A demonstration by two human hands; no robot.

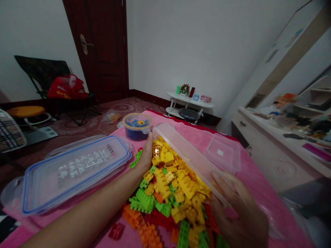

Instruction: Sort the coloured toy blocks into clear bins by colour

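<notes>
Tipped box: a translucent plastic storage box [192, 156] stands on its side towards the middle of the pink-clothed table [190, 133], its mouth facing the near edge; the tilt presumably lets the bricks slope out. Whether its underside rests on the cloth I can't tell; bricks hide it.
Left hand [148, 151]: set against the box's far end, thumb upward along it; fingers out of sight, so how tightly they close is anyone's guess.
Right hand [236, 206]: fingers bent over the wall at the near end, partly curled, with hold of the box. Gripping opposite ends probably steadies so long a box.
Yellow bricks [186, 184]: banked in and before the mouth, topping the heap.
Lower heap: green bricks [143, 201] and orange bricks [148, 230], run down to the near edge; one red brick [116, 230] sits apart on the left (an easy one to lose).
Blue-sealed lid [77, 168]: flat along the left edge, likely there to leave the middle for the bricks.
Round tub [137, 132]: near the far left corner, lidded, blue pieces inside; the lid would keep them separate.
Small clear container [224, 151]: towards the far right corner, beyond the right hand.
</notes>
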